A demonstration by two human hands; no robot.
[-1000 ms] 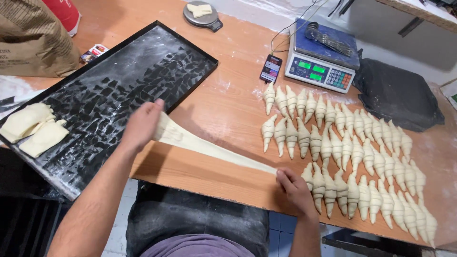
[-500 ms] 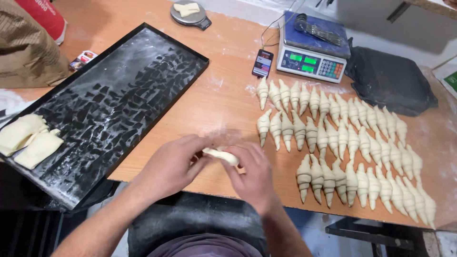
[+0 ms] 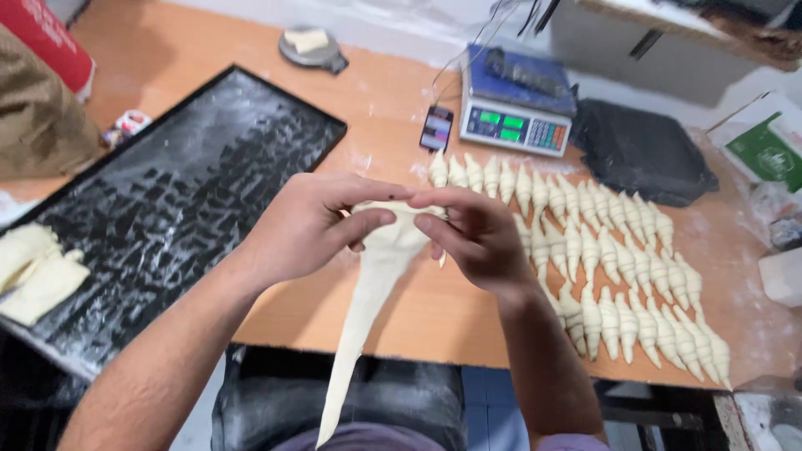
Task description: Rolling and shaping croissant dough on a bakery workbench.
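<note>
Hanging from both hands above the front edge of the wooden table [image 3: 401,108], a long triangle of dough [image 3: 368,292] tapers to a point down past the table's lip, over the person's lap. The left hand [image 3: 305,225] and the right hand [image 3: 472,234] pinch its wide top end between curled fingers and thumbs, fingertips nearly meeting. Left of the hands lies a floured black tray [image 3: 167,209], its near corner overhanging the table (a few flat dough pieces [image 3: 33,271] rest at its left end). To the right, rows of rolled croissants [image 3: 601,259] fill the table almost to its front edge. Behind them stands a digital scale [image 3: 518,113]. Bare wood shows between tray and rows, under the hands.
</note>
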